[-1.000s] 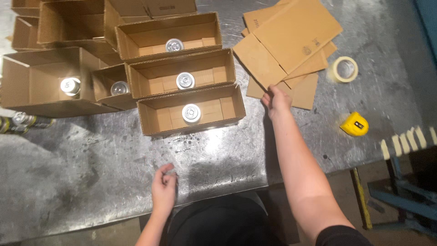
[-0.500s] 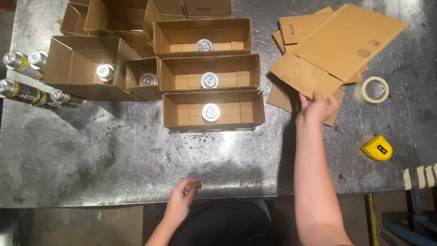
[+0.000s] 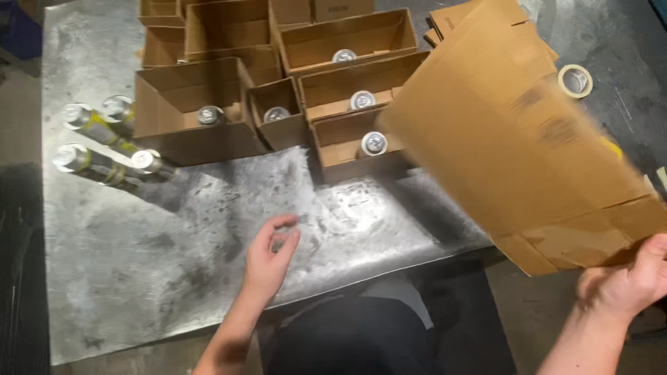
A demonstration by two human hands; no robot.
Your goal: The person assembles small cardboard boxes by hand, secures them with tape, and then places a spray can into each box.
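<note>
Brown corrugated cardboard fills the right side of the view: a flattened, unfolded cardboard box blank (image 3: 528,160), blurred, is lifted off the desk and tilted, its near right corner pinched in the right hand (image 3: 629,281), whose fingers are clenched around the edge. The left hand (image 3: 267,260) hovers just above the scuffed grey metal desk (image 3: 139,278) near its near edge, fingers loosely curled and holding nothing.

Beyond the hands, at the far middle of the desk, stand several open brown cardboard boxes (image 3: 347,90), set side by side and touching; each of the closer ones holds an upright can with a silver top (image 3: 374,143). The lifted blank hides the right ends of these boxes. At the far left, a group of loose yellow-and-dark cans with silver tops (image 3: 104,142) stands on the desk, just beside the left-most box. At the far right, a roll of pale tape (image 3: 575,80) lies flat, near a stack of more flat cardboard sheets (image 3: 451,17) partly hidden behind the held blank.
</note>
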